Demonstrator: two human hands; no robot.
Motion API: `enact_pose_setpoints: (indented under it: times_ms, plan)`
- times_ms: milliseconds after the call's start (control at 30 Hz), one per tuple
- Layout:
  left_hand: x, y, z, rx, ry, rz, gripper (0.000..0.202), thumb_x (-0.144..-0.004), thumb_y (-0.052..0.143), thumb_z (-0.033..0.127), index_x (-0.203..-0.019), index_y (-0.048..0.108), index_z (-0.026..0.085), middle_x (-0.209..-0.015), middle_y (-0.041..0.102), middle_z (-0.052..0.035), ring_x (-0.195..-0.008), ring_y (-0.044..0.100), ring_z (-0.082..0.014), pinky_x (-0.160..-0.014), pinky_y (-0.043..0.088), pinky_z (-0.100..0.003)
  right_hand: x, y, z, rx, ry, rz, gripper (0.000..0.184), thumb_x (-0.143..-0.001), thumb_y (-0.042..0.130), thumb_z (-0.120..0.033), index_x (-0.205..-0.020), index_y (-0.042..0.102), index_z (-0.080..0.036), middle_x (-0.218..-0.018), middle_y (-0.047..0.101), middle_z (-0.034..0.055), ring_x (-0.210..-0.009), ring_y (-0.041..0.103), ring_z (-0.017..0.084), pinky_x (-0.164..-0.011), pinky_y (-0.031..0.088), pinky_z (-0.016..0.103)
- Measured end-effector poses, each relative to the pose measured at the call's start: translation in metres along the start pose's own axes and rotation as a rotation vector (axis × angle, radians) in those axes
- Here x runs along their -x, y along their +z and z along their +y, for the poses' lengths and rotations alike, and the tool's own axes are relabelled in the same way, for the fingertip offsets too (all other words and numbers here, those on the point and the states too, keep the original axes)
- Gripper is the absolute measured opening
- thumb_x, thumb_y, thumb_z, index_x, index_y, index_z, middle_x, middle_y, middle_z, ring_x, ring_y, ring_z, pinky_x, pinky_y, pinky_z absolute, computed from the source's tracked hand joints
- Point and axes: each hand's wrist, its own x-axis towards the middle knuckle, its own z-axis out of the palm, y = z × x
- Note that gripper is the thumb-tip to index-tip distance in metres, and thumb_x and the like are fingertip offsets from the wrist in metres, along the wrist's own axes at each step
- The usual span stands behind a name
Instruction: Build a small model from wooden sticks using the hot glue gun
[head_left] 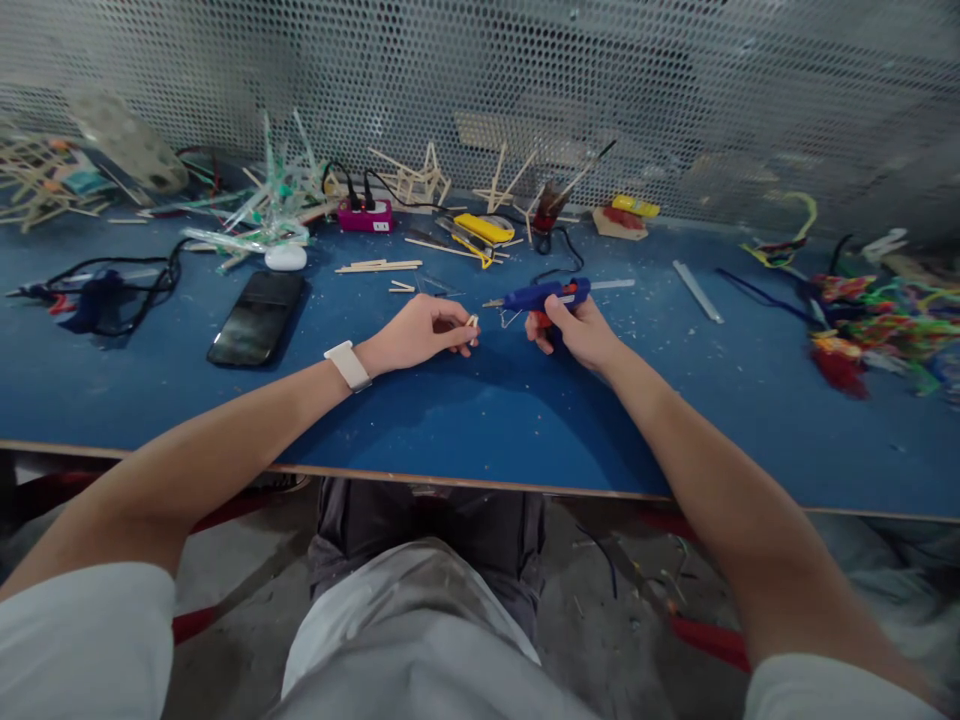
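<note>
My right hand (581,332) is wrapped round the handle of a blue glue gun (546,296), whose nozzle points left just above the blue table (465,420). A clear glue stick pokes out of its back end. My left hand (420,332), with a white watch strap on the wrist, pinches a small pale piece (472,322) between its fingertips, a short way left of the nozzle. Both hands rest on the table near its middle.
A black phone (257,317) and a white earbud case (286,257) lie to the left. Wooden sticks (379,266), a pink power strip (365,215), a yellow cutter (484,229) and stick structures lie at the back. Colourful pipe cleaners (877,320) are heaped at the right. Perforated metal screen behind.
</note>
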Motion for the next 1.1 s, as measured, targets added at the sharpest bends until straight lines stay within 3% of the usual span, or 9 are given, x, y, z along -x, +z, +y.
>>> enact_pose_setpoints:
  times_ms: [133,367,600,767,933,1100]
  plan:
    - [0.000,0.000,0.000,-0.008,0.006,-0.003,0.039,-0.103,0.089,0.054,-0.095,0.085,0.016,-0.093,0.089,-0.0107,-0.082,0.089,-0.0182,-0.078,0.072,-0.027,0.000,-0.005,-0.006,0.021,-0.033,0.047,0.076,-0.091,0.074,-0.100,-0.085,0.068,-0.024,-0.080,0.081,0.0043,-0.044,0.055,0.010,-0.045,0.047,0.031]
    - [0.001,0.001,-0.001,-0.058,0.009,0.035,0.029,-0.105,0.083,0.045,-0.095,0.083,0.017,-0.089,0.089,-0.0092,-0.078,0.088,-0.0177,-0.076,0.070,-0.027,0.002,-0.011,-0.013,0.018,-0.049,0.074,0.074,-0.091,0.076,-0.099,-0.084,0.066,-0.025,-0.079,0.079,0.0038,-0.045,0.057,0.012,-0.045,0.047,0.032]
    - [0.006,-0.001,0.003,-0.514,0.165,0.122,0.018,-0.109,0.077,0.034,-0.104,0.088,0.021,-0.101,0.092,-0.0083,-0.089,0.088,-0.0219,-0.085,0.067,-0.033,0.004,-0.009,-0.011,0.051,-0.049,-0.011,0.072,-0.094,0.074,-0.097,-0.091,0.073,-0.025,-0.087,0.084,0.0066,-0.048,0.058,0.012,-0.046,0.049,0.031]
    - [0.007,-0.010,0.003,-0.811,0.292,0.101,0.027,-0.117,0.066,0.034,-0.119,0.089,0.022,-0.118,0.092,-0.0111,-0.104,0.088,-0.0250,-0.089,0.065,-0.034,0.005,-0.010,-0.012,0.049,-0.056,-0.027,0.072,-0.094,0.075,-0.096,-0.090,0.073,-0.025,-0.086,0.084,0.0068,-0.048,0.058,0.012,-0.047,0.051,0.031]
    - [0.010,-0.017,0.010,-0.943,0.335,0.156,0.036,-0.123,0.057,0.038,-0.124,0.089,0.021,-0.123,0.092,-0.0136,-0.108,0.088,-0.0273,-0.084,0.063,-0.034,0.006,-0.011,-0.015,0.055,-0.053,-0.062,0.073,-0.094,0.075,-0.096,-0.085,0.072,-0.023,-0.083,0.083,0.0068,-0.047,0.060,0.012,-0.048,0.051,0.031]
    - [0.012,-0.023,0.019,-0.972,0.418,0.200,0.036,-0.124,0.056,0.039,-0.125,0.089,0.023,-0.124,0.092,-0.0122,-0.114,0.088,-0.0272,-0.096,0.066,-0.038,0.006,-0.010,-0.014,0.053,-0.032,-0.099,0.071,-0.098,0.075,-0.092,-0.083,0.070,-0.023,-0.085,0.085,0.0088,-0.048,0.062,0.012,-0.048,0.052,0.030]
